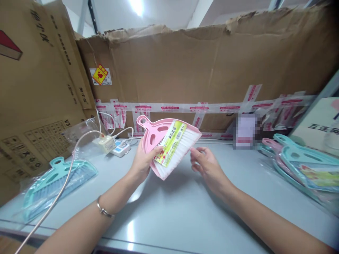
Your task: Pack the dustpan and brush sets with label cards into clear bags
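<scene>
My left hand (143, 160) grips a pink mini dustpan-and-brush set (159, 135) by its lower edge, thumb pressed on its green and yellow label (171, 143). The set is held tilted above the grey table (172, 208), handle pointing up left, white bristles (180, 151) facing right. My right hand (208, 164) hovers just right of the bristles, fingers apart and loosely curled, holding nothing. A bracelet sits on my left wrist.
A teal dustpan set in a clear bag (57, 183) lies at the left. A stack of teal and pink sets (302, 164) lies at the right. A power strip with white cables (115, 146) sits behind. Taped cardboard boxes (212, 67) wall the back and left.
</scene>
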`<state>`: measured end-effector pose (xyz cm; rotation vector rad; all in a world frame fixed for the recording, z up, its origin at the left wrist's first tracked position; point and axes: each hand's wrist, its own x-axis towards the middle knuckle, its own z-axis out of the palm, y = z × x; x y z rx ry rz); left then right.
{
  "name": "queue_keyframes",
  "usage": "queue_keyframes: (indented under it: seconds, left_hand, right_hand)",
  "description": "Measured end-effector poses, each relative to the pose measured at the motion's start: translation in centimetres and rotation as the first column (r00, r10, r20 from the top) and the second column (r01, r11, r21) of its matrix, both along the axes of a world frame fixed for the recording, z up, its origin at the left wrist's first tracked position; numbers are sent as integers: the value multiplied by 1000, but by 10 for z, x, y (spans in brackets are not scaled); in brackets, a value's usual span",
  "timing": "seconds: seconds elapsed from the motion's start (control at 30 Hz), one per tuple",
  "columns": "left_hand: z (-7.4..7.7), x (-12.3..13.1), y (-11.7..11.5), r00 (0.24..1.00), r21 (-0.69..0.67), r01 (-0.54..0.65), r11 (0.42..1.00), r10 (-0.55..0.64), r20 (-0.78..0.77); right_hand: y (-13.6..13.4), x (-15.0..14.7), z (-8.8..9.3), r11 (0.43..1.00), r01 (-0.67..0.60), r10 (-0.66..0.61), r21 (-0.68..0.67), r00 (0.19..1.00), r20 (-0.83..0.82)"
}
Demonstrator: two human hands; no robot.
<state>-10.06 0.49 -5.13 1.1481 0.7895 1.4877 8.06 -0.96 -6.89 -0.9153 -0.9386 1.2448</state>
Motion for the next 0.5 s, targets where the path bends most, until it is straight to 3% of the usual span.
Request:
queue_keyframes:
  seconds: [0.07, 0.13, 0.23, 0.3, 0.4, 0.43, 0.5]
  left_hand:
    - [-2, 4, -3, 1000, 27, 7, 1000, -8, 19]
    - [-6, 9, -7, 1000, 44, 16, 999, -16, -3]
    - [-12, 14, -12, 994, 74, 8, 997, 0, -112]
    - [-8, 10, -12, 962, 106, 9, 994, 20, -271]
    - [16, -15, -4, 803, 258, -61, 964, 201, -561]
    - [29, -30, 1, 724, 361, -150, 920, 351, -594]
    - [58, -69, 11, 636, 457, -346, 819, 563, -528]
  right_hand:
    - [-3, -11, 2, 977, -204, 195, -54, 970, -144]
    - [-7, -21, 4, 949, -311, 289, -55, 926, -244]
    - [-10, -28, 6, 963, -249, 207, -101, 928, -310]
    - [-11, -28, 7, 975, -190, 143, -116, 933, -329]
    - [-13, -23, 8, 982, -142, 94, -121, 937, -336]
    - [-13, -21, 9, 983, -129, 79, -130, 940, -331]
    - [-13, -17, 9, 984, -109, 59, -142, 946, -320]
